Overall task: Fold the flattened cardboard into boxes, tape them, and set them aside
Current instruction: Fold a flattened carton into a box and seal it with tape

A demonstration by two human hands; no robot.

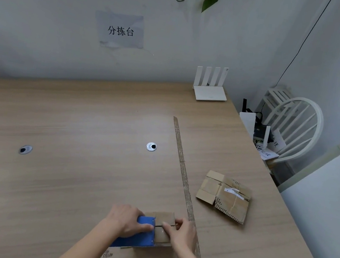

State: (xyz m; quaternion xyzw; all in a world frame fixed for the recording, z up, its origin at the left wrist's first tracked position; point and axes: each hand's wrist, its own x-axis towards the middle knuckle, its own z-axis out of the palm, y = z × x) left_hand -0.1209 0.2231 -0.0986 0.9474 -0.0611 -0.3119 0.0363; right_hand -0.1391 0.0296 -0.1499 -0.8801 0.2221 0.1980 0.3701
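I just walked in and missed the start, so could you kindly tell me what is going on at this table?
A person is taping a small brown cardboard box at the near edge of the wooden table. The left hand grips a blue tape dispenser against the box, and the right hand holds the box top. A flattened cardboard piece lies to the right.

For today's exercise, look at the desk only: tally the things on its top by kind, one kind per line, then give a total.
Folded cardboard box, under the hands: 1
Blue tape dispenser: 1
Flattened cardboard: 1
White router: 1
Long strip: 1
Round cable grommets: 2
Total: 7
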